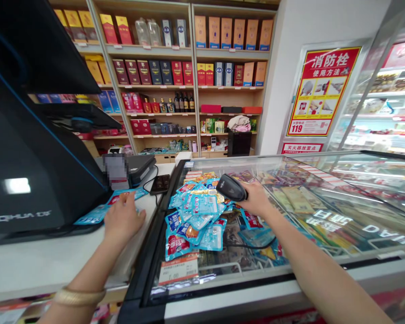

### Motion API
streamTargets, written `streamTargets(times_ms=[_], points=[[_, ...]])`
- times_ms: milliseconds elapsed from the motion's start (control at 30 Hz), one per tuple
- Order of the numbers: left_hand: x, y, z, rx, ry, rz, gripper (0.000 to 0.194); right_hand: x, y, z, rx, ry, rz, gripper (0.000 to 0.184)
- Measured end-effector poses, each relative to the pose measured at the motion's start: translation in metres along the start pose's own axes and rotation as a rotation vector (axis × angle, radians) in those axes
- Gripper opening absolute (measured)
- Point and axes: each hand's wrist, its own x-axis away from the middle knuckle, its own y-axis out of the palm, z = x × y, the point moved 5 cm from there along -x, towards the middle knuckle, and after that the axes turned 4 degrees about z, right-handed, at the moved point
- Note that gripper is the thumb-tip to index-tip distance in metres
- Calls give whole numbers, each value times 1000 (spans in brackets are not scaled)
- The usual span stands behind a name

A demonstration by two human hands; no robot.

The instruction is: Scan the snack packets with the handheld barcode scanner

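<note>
Shelves of boxes and bottles line the upper frame, behind a glass-topped freezer at centre and right. Right of the frame's centre, the right hand grasps a black scanner above a heap of blue snack packets on the glass. At centre left, the left hand meets more packets on the white surface, its fingers loosely bent; whether it grips one, I cannot tell.

From here the right hand hides the grip of the scanner, the monitor is cut off at upper left, fine print on the price card blurs, and whether the left hand touches the blue packets I can't quite tell.
</note>
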Motion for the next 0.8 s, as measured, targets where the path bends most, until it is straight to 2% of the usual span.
streamTargets(times_ms=[67,133,233,400,500,700,800], points=[[8,6,-24,-102,4,-44,59,0,0,-3,8,-5,-1,17],[16,10,-36,-152,70,-62,52,0,0,-4,12,-4,3,17],[27,9,-38,-144,181,-95,50,1,1,-5,16,4,4,18],[36,-5,-39,70,235,-138,46,2,3,-4,10,2,0,19],[34,-6,-48,142,176,-157,45,2,4,-5,7,-10,-8,21],[29,-2,-64,84,-46,-175,70,2,3,-7,4,-22,6,25],[30,-12,-58,163,-73,-66,65,2,3,-7,-4,-17,15,20]])
